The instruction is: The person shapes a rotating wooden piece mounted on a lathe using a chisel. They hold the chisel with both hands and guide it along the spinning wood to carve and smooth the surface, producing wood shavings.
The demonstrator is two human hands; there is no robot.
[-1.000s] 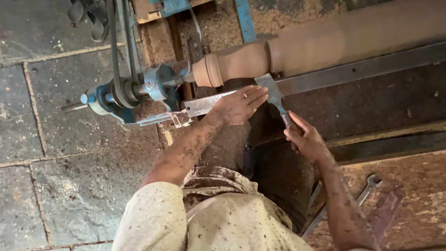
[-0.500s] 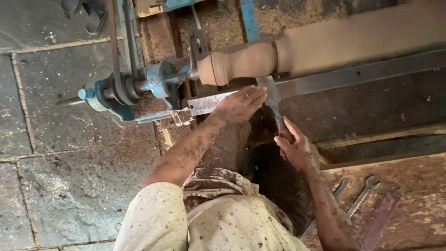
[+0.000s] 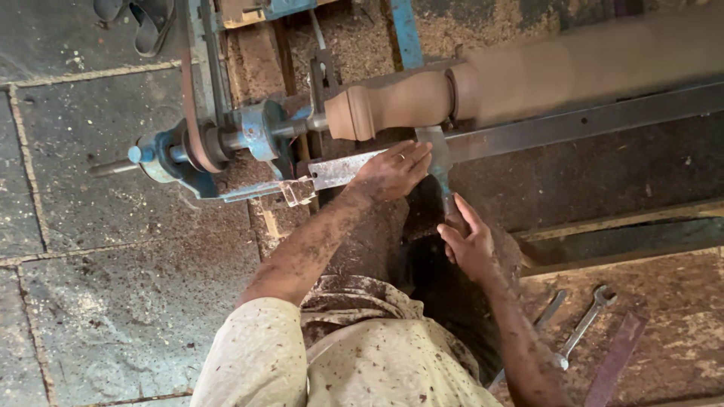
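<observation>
A long wooden workpiece (image 3: 528, 83) spins on a lathe, blurred, with a turned bulb shape at its left end. My left hand (image 3: 392, 169) lies flat on the metal tool rest (image 3: 558, 130), pressing down on the blade of a chisel (image 3: 441, 169) whose tip meets the wood. My right hand (image 3: 467, 241) grips the chisel's handle lower down, close to my body. Both arms are flecked with sawdust.
The blue lathe headstock (image 3: 249, 139) with its drive belt (image 3: 194, 90) sits to the left on a stone floor. Sawdust covers the bench. Two spanners (image 3: 581, 324) lie at lower right beside a flat strip (image 3: 615, 358). A sandal (image 3: 143, 22) rests at the top left.
My right hand has drawn the chisel handle down and slightly left. My left hand stays on the rest. The view has shifted a little.
</observation>
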